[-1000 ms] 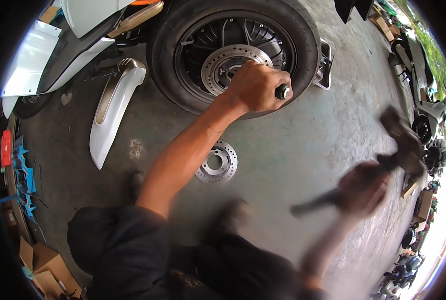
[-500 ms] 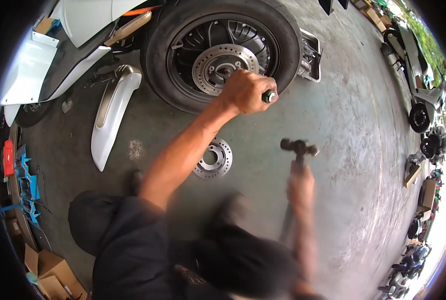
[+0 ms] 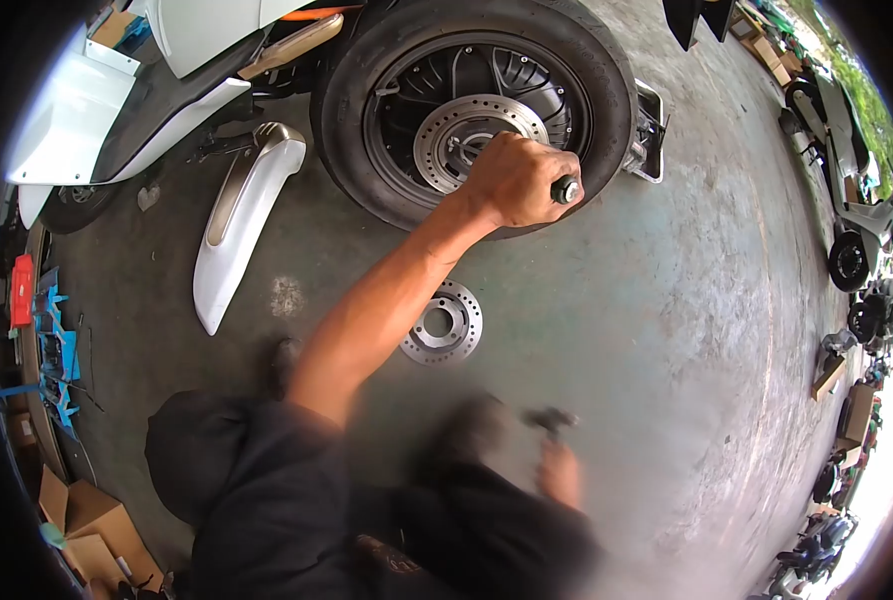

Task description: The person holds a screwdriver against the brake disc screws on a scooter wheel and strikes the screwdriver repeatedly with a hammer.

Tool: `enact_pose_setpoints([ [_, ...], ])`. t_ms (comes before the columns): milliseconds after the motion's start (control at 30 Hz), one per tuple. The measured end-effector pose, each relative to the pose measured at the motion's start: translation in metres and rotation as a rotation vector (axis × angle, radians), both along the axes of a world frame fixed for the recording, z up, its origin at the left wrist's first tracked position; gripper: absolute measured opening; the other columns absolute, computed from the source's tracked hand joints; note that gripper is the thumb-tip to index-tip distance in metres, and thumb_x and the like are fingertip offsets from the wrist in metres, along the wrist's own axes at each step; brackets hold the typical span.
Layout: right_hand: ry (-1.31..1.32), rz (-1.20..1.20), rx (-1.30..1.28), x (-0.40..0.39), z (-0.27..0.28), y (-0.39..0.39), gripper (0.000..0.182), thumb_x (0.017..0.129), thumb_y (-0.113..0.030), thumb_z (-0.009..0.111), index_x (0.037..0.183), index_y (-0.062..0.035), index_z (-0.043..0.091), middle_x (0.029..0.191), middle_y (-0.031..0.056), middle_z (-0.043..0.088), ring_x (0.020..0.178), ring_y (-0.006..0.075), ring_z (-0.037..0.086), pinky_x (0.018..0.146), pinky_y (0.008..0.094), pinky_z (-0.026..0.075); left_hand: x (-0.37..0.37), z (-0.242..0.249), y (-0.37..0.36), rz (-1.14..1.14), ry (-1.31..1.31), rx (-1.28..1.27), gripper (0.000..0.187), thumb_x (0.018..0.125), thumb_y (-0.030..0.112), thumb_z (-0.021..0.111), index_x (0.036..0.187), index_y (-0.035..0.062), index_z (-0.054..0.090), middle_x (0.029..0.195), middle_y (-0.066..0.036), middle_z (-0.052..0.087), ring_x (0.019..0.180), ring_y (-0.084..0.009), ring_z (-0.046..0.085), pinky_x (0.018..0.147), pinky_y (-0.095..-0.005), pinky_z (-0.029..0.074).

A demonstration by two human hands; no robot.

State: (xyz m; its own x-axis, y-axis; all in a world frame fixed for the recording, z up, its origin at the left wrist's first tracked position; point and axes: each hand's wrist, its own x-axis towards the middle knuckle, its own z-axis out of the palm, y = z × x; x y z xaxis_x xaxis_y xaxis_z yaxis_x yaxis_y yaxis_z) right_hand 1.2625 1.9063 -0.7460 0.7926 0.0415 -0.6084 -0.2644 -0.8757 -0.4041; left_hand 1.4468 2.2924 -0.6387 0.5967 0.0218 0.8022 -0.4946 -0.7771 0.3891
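Note:
My left hand is wrapped round a screwdriver over the wheel's hub; its dark, metal-capped butt end sticks out of the fist. Most of the handle and the tip are hidden by the hand. Under the fist, the black wheel with its tyre carries a drilled brake disc. My right hand, blurred by motion, grips a hammer low beside my right knee, its head upward. A second brake disc lies flat on the floor, partly behind my left forearm.
A white and gold body panel lies on the floor to the left. White scooter bodywork stands behind it. An open cardboard box sits at lower left. Parked scooters and boxes line the right side.
My right hand has swung the hammer down and back toward my knee. My left hand keeps its grip at the hub. The whole view has shifted slightly, moving the scene rightward.

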Motion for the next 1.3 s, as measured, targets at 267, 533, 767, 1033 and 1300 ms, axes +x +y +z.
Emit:
enact_pose_setpoints([
  [267, 0.004, -0.051, 0.014, -0.003, -0.002, -0.011, 0.041, 0.098, -0.037, 0.054, 0.089, 0.0029, 0.053, 0.064, 0.0185, 0.057, 0.057, 0.0318, 0.057, 0.057, 0.0448, 0.044, 0.004, -0.002, 0.003, 0.006, 0.029, 0.012, 0.014, 0.074, 0.013, 0.070, 0.065, 0.0074, 0.060, 0.063, -0.008, 0.064, 0.057, -0.0266, 0.064, 0.051, -0.0353, 0.050],
  [533, 0.028, -0.222, 0.357, 0.034, 0.059, 0.043, 0.043, 0.101, -0.045, 0.045, 0.097, -0.0027, 0.053, 0.058, -0.0001, 0.044, 0.042, 0.0099, 0.040, 0.039, 0.0269, 0.032, 0.008, 0.000, 0.007, 0.027, 0.042, -0.001, 0.012, 0.073, 0.013, 0.069, 0.065, 0.0067, 0.062, 0.063, -0.009, 0.064, 0.056, -0.0273, 0.064, 0.051, -0.0353, 0.050],
  [767, -0.405, -0.102, 0.738, 0.105, 0.128, 0.112, 0.056, 0.099, -0.055, 0.042, 0.103, 0.0000, 0.051, 0.061, 0.0012, 0.045, 0.044, 0.0071, 0.040, 0.038, 0.0222, 0.032, 0.007, 0.001, 0.010, 0.005, 0.053, -0.006, 0.010, 0.073, 0.012, 0.069, 0.067, 0.0064, 0.064, 0.064, -0.009, 0.064, 0.055, -0.0275, 0.064, 0.051, -0.0352, 0.050],
  [1033, -0.435, 0.015, 0.903, 0.139, 0.151, 0.181, 0.042, 0.104, -0.043, 0.041, 0.101, -0.0021, 0.049, 0.062, 0.0021, 0.046, 0.043, 0.0064, 0.041, 0.037, 0.0214, 0.032, 0.003, 0.004, 0.012, -0.041, 0.049, 0.005, 0.012, 0.072, 0.010, 0.068, 0.065, 0.0070, 0.060, 0.062, -0.008, 0.063, 0.056, -0.0278, 0.064, 0.052, -0.0354, 0.050],
  [1300, -0.977, -0.274, 1.349, 0.147, 0.249, 0.109, 0.053, 0.103, -0.050, 0.034, 0.115, -0.0001, 0.046, 0.062, 0.0045, 0.043, 0.036, 0.0096, 0.033, 0.028, 0.0238, 0.030, 0.009, 0.000, 0.008, 0.020, 0.035, -0.026, 0.013, 0.071, 0.011, 0.070, 0.063, 0.0082, 0.061, 0.062, -0.007, 0.064, 0.055, -0.0253, 0.064, 0.050, -0.0346, 0.050],
])
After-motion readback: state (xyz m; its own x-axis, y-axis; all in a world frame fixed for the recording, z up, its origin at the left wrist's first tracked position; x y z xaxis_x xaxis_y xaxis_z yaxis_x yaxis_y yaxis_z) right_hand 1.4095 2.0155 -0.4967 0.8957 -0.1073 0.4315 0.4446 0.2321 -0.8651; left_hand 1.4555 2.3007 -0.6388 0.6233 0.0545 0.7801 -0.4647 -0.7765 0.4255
